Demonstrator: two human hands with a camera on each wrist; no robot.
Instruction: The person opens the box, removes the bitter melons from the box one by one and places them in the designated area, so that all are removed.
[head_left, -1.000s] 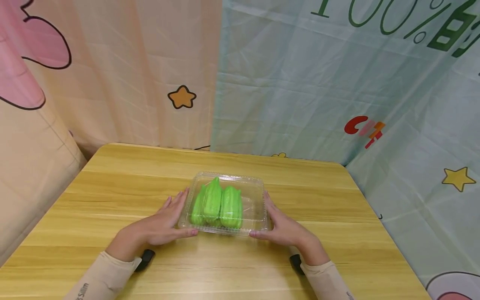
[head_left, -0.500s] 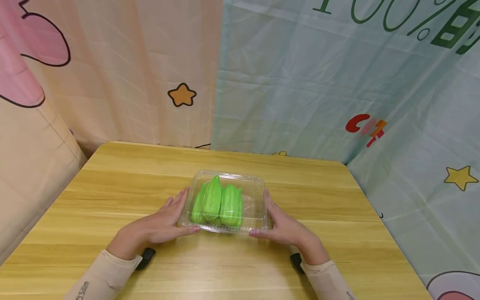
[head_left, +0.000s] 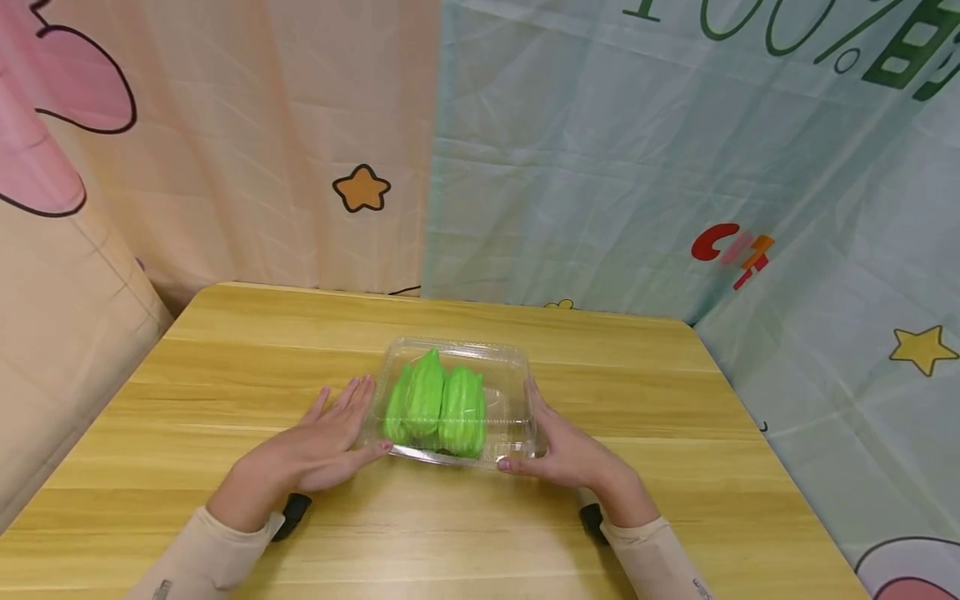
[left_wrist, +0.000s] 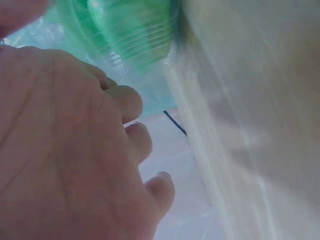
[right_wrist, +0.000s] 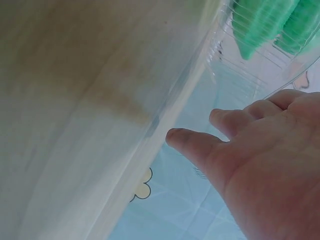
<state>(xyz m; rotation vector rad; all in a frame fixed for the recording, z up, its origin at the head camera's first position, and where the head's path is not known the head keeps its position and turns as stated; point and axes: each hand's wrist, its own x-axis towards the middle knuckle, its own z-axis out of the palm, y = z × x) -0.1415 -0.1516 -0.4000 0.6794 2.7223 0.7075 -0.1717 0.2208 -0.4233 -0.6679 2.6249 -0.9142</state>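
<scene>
A clear plastic clamshell box [head_left: 510, 417] sits in the middle of the wooden table, its lid over several green, ridged, pointed fruits or vegetables [head_left: 423, 396] lying on the left side inside. My left hand [head_left: 318, 450] lies along the box's left side with straight, slightly spread fingers; its thumb tip is at the near left corner. On the other side my right hand [head_left: 573, 454] holds the near right corner, thumb bent over the front edge and fingers along the right wall. In the right wrist view, two fingers of the right hand [right_wrist: 270, 150] stretch out below the box.
The wooden table [head_left: 225, 375] extends around the box on all sides. Printed cloth curtains [head_left: 562, 167] hang behind its far edge and along both sides. Dark wrist straps [head_left: 291, 517] show under both sleeves.
My left thumb has drawn back slightly to the left and the left fingers have flattened. The box's front rim looks a little higher, and the green things have slid slightly toward me.
</scene>
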